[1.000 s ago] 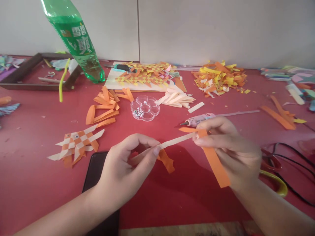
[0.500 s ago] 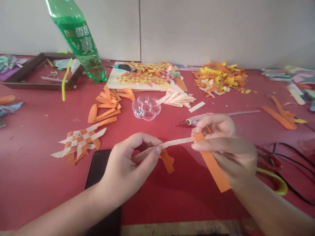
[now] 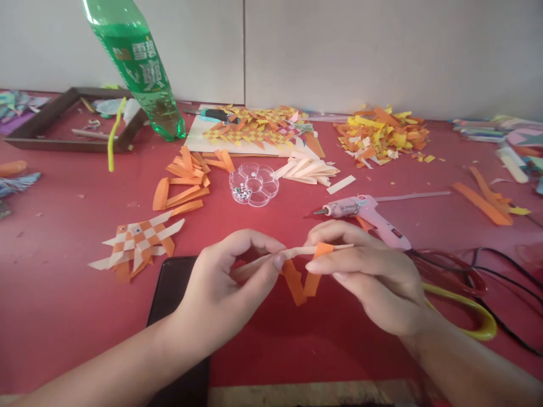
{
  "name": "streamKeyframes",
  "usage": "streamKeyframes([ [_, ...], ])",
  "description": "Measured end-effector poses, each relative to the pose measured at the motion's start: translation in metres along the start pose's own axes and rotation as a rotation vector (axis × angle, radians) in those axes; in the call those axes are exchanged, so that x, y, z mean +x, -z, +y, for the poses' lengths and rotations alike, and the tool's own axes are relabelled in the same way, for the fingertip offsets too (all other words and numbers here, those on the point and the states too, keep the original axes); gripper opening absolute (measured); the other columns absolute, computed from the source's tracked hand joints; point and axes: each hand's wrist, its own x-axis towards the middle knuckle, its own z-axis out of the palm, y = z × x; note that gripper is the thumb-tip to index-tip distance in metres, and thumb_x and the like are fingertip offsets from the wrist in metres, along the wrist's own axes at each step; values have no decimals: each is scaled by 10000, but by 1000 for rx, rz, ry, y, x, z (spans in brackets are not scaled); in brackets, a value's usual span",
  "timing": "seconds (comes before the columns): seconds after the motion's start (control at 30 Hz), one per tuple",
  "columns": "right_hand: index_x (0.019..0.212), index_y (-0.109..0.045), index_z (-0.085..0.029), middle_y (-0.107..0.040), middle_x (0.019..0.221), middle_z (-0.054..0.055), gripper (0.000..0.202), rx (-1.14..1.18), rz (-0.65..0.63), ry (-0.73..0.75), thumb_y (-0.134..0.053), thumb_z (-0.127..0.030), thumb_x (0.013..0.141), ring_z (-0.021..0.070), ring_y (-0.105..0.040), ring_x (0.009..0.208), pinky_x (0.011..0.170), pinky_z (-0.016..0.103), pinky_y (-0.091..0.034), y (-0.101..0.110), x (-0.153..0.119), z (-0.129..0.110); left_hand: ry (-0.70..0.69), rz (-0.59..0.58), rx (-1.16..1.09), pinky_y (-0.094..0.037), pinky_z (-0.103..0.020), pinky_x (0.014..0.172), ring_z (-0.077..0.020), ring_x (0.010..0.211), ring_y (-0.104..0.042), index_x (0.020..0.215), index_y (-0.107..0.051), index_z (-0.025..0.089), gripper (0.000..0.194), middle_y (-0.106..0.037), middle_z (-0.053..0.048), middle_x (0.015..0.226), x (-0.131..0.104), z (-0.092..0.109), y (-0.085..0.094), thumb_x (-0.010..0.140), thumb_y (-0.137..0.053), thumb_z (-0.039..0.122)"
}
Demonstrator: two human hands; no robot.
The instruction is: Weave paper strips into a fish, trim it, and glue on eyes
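Observation:
Between finger and thumb, my left hand point(image 3: 224, 285) pinches a cream paper strip point(image 3: 302, 251) that runs rightward. Just past its fingertips hangs an orange paper piece point(image 3: 293, 285). My right hand point(image 3: 377, 277) is closed on an orange paper strip point(image 3: 313, 284), which is folded over the cream one, its end hanging close to the other orange piece. The right fingers hide part of both strips. A woven orange-and-cream paper fish point(image 3: 142, 244) with googly eyes lies to the left. Behind my right hand rests a pink glue gun point(image 3: 373, 217).
A tilted-looking green bottle point(image 3: 146, 73) stands by a dark frame point(image 3: 38, 121). Orange strips point(image 3: 186, 169), a clear flower-shaped tray point(image 3: 271, 189) and cream strips point(image 3: 311, 168) lie ahead. A black phone-like slab point(image 3: 169, 288) sits under my left arm; yellow-handled scissors point(image 3: 483, 319) and cables are at right.
My right hand has moved left and slightly down, sliding the orange strip along the cream one toward my left hand. The glue gun is now uncovered. The left hand has barely moved.

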Motion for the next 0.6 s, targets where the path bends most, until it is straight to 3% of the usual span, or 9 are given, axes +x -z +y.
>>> streamKeyframes([
  [0.1,1092,-684,-279,-661,1093,63,340,7,-21,-16,-454,-121,898,214,-629,1052,839,374,-562,-4,-1,-1,14,-4,-50,-535,-165,671,-109,746,-669,874,-680,267,42,-712,23,840,1,2,0,885,-649,294],
  [0.2,1120,-600,-292,-642,1152,64,279,116,86,-80,-534,-144,894,229,-617,1120,891,399,-560,-13,-2,0,31,10,-94,-525,-126,656,-87,726,-666,854,-681,256,33,-707,34,796,2,4,-1,877,-662,272],
  [0.33,1103,-499,-316,-656,1076,28,316,279,256,-176,-612,-127,877,172,-681,944,806,333,-591,-26,-2,-1,57,37,-172,-516,-95,637,-67,715,-670,824,-687,242,38,-714,44,775,4,7,-1,859,-687,257],
  [0.5,1010,-515,-280,-660,876,-5,191,291,232,-382,-650,-245,881,139,-672,791,673,249,-580,-28,2,-4,109,4,-229,-526,-96,694,-60,755,-682,826,-689,230,29,-728,53,802,7,7,-1,853,-700,237],
  [0.6,949,-567,-249,-648,836,-4,133,186,296,-430,-665,-299,874,121,-661,741,617,207,-563,-27,3,-2,111,6,-225,-522,-90,685,-52,738,-675,825,-689,228,34,-717,62,781,7,7,0,851,-703,244],
])
